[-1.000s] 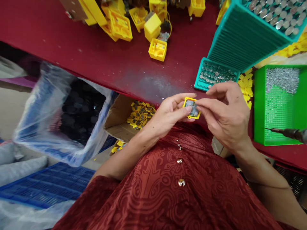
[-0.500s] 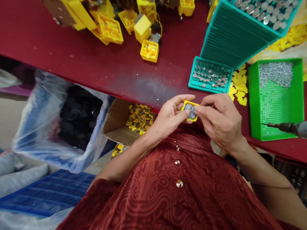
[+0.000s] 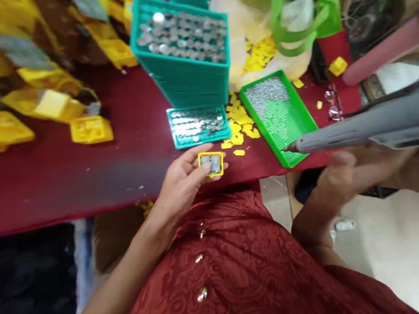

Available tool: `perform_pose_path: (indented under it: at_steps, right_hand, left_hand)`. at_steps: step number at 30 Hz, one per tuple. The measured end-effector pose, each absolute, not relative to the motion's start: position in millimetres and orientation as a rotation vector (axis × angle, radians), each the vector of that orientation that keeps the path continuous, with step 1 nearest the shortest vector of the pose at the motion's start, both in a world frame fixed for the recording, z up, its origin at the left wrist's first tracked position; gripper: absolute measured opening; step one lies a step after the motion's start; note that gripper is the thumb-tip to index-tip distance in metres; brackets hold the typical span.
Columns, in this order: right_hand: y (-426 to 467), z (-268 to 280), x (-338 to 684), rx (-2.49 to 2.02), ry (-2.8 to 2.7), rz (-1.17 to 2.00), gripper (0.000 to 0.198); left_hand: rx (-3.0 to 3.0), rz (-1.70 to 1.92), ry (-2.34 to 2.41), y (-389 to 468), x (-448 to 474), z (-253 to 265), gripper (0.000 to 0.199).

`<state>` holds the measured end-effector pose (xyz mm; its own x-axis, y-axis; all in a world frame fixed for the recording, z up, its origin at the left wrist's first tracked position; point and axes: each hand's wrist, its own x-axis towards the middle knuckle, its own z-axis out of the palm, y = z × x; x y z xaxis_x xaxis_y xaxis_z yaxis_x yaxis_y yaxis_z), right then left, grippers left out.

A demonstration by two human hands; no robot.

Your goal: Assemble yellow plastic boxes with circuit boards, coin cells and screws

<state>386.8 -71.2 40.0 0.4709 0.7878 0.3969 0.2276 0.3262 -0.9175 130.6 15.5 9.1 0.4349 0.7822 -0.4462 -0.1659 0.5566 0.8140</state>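
A small yellow case (image 3: 211,154) sits in the left hand (image 3: 185,176), which is clamped on it, the thumb across its face and the fingers behind. Inside the rim lies a grey board (image 3: 215,165), facing up. As far as this shows, the board is in place and no lid covers it; whether any screw holds it is too small to tell, so fastening cannot be counted as done.

Well apart, to the right of the left hand, the right hand (image 3: 343,174) is blurred beneath a grey power screwdriver (image 3: 356,120); I cannot tell whether it grips the tool or is only near it. The screwdriver's tip is over the near end of a green basket (image 3: 294,128), well apart from the case.

Just beyond the left hand's fingers lies a teal tray (image 3: 172,126) with rows of round metal discs (image 3: 186,126), and behind that stands a tall stack of teal trays (image 3: 196,83). Loose yellow pieces (image 3: 240,117) lie ahead and to the right of the left hand, beside the basket, which holds small metal bits (image 3: 266,93). Far to its left on the red desk (image 3: 137,117), open yellow boxes (image 3: 91,131) stand.
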Motion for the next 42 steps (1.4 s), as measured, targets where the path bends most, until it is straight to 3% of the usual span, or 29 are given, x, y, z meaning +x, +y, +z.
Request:
perform_pose_path:
  at_steps: [3,8,13,18,23,35,42]
  right_hand:
    - [-55,29,398,-1.15,-1.176,-0.04,0.05]
    - [-29,23,411,-1.042,-1.139,-0.07,0.029]
    - [-25,9,437,-1.015,-0.966,-0.198,0.036]
    - [-38,-2,443,-1.156,-0.896,-0.128,0.049]
    - [-45,1,433,-1.115,-0.94,-0.039,0.044]
    - [-46,1,428,-1.06,-0.977,-0.051,0.033]
    - [-45,-7,429,-1.172,-0.881,-0.04,0.054]
  left_hand:
    - [0.772,0.643,0.939,15,142,14,0.058]
    - [0.786,0.627,0.96,11,151,19,0.058]
    - [0.783,0.601,0.994,10,160,21,0.057]
    - [0.691,0.585,1.008,9,170,27,0.057]
    - [0.651,0.581,1.058,8,177,34,0.06]
    - [0.702,0.556,1.099,7,176,34,0.049]
    - [0.712,0.548,1.082,8,175,35,0.047]
